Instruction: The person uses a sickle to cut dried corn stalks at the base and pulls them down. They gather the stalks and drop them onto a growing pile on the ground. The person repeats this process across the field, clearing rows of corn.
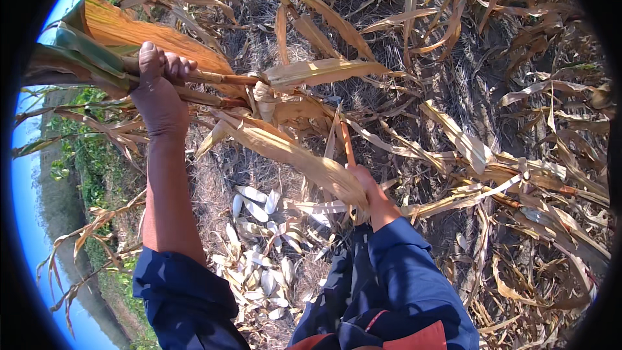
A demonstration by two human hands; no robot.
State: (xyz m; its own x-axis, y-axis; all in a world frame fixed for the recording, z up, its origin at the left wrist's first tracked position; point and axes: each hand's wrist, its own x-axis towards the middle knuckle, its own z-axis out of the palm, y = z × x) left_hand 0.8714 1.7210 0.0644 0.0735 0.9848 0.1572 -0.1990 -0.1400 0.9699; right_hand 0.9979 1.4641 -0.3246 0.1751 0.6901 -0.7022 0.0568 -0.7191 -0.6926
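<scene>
At the upper left, my left hand [163, 90] is wrapped around dry corn stalks [214, 78], thumb uppermost. The stalks lie across the view, with broad tan and orange-brown leaves hanging from them. Lower and to the right, my right hand [367, 184] grips a slim wooden handle [347, 143] that points up and away under the stalks. Leaves hide its far end, so I cannot tell what tool it is. A long dry corn leaf [301, 160] droops from the held stalks and partly covers my right hand.
Pale husked corn ears [255, 209] and several more with loose husks [267, 272] lie heaped on the straw-covered ground, left of my legs [335, 272]. Bent dry corn plants [505, 170] spread over the right side. Green plants [92, 155] grow at the far left.
</scene>
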